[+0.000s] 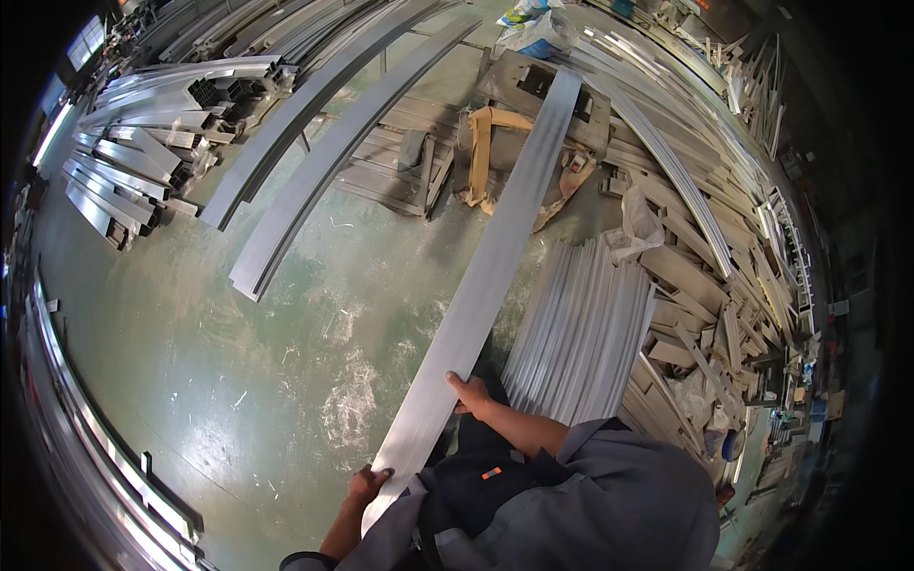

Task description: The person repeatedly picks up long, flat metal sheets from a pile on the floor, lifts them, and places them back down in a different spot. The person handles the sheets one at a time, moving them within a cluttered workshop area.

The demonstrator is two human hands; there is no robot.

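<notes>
I hold a long flat grey aluminium profile (495, 257) that runs from my waist up and away toward the far end of the floor. My left hand (367, 482) grips its left edge near the close end. My right hand (471, 390) grips its right edge a little farther along. The strip is lifted above the green floor (267, 362), and its far part looks blurred.
A stack of silver profiles (581, 333) lies just right of the strip. Two long curved profiles (305, 181) lie on the floor at left. Square tubes (143, 152) are piled far left. Offcuts and scrap (724, 285) crowd the right side. A rail (105, 447) runs along the lower left.
</notes>
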